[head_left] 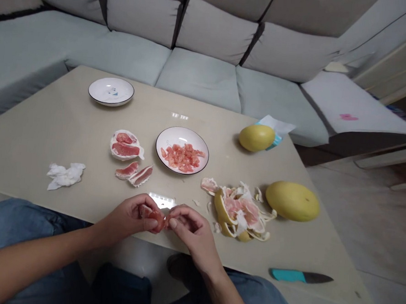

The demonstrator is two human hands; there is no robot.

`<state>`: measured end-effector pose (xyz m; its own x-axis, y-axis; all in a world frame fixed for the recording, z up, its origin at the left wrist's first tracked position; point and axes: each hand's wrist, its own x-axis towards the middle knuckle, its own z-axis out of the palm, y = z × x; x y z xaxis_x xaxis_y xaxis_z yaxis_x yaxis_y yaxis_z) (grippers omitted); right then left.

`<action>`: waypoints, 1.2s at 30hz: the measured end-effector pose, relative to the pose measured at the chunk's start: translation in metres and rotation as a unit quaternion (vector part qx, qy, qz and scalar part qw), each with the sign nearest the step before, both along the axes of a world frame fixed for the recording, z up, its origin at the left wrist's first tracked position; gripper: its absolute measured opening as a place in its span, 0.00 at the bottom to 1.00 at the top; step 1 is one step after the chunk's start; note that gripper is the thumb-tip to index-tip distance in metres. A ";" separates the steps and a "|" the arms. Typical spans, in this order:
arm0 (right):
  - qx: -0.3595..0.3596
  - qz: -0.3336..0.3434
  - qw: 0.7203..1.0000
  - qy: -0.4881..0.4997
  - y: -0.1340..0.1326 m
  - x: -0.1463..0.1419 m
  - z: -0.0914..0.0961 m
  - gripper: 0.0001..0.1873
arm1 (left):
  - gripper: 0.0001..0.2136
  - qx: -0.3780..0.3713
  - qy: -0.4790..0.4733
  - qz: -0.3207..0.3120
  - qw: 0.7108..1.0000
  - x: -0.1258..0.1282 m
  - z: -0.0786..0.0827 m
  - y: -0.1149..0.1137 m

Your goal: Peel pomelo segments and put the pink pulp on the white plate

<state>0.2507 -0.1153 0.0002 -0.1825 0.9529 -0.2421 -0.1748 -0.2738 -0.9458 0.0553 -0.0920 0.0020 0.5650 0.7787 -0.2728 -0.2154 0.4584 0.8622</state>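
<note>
Pomelo segment (156,218) sits between both hands, just above the near edge of the table, its pink, juicy pulp showing through torn pale membrane. Head view: left hand (126,218) is curled, fingers closed around one end of the segment. Right hand (191,229) is also closed, with thumb and fingers pinching the other end. The two hands touch at the knuckles and partly hide the fruit.

Matte beige tabletop (35,137) has a glossy reflection near the hands. Round white ceramic bowl (181,134) with a dark rim holds a mound of ragged pink pulp pieces (182,157). To its left, a cupped white membrane (126,145) cradles two pink lobes, and two split segments (133,174) lie just in front of it. Crumpled white tissue (65,175) lies farther left. Empty-looking white plate (111,91) with a dark rim stands toward the far edge.

To the right lies a heap of yellow rind and spongy white pith (237,209), with pink shreds attached. Beyond it rests a large, smooth, dimpled yellow pomelo (292,201). Smaller yellow pomelo (256,138) touches a blue-and-white paper packet (275,129). Kitchen knife (301,276) with a teal handle and dark blade lies near the right front edge.
</note>
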 end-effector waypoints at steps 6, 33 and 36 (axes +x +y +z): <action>-0.130 -0.006 0.975 0.180 0.003 0.000 -0.006 0.11 | 0.11 -0.028 -0.027 0.013 0.999 -0.002 0.001 0.001; 0.313 -0.127 0.868 -0.364 0.118 0.041 -0.025 0.08 | 0.10 -0.145 -0.077 0.063 0.984 -0.011 0.008 0.011; 0.320 -0.125 0.863 -0.371 0.104 0.035 -0.016 0.10 | 0.10 -0.147 -0.070 0.076 0.984 -0.012 0.008 0.014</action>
